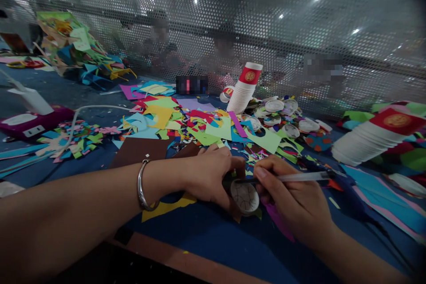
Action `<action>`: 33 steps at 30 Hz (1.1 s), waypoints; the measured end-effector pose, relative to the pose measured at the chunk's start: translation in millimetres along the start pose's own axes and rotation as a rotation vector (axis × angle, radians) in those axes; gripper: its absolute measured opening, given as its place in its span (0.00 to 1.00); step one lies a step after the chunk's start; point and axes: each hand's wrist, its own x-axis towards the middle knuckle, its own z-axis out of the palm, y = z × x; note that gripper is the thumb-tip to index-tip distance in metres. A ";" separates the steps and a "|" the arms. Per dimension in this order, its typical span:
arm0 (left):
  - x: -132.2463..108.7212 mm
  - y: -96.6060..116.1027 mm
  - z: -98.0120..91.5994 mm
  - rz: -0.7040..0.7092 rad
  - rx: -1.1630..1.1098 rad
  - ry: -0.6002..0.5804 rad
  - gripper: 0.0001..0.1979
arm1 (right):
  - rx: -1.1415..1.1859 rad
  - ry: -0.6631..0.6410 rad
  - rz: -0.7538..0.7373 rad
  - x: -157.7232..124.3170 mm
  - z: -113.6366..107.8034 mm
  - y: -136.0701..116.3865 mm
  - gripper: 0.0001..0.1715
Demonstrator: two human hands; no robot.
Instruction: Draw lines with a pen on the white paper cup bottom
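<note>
At the near middle of the desk (206,235), the left hand (208,177) pins a paper cup (245,197) on its side, fingers clasped round its wall; the right hand (294,199) grips a pen (299,177). The cup looks light and crushable, so it is best held gently near its stiffer base.

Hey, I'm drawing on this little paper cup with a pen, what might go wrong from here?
The left hand pinches the small paper cup on its side, so it may roll or dent under the pen held by the right hand. Paper scraps crowd the blue table close by, and a slipping tip might mark them or the fingers holding the rim. The tilted cup stack behind looks easy to knock over.
</note>
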 end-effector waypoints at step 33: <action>1.6 -3.0 3.3 -0.015 -0.030 0.003 0.30 | 0.071 -0.084 -0.040 -14.4 -9.8 17.4 0.16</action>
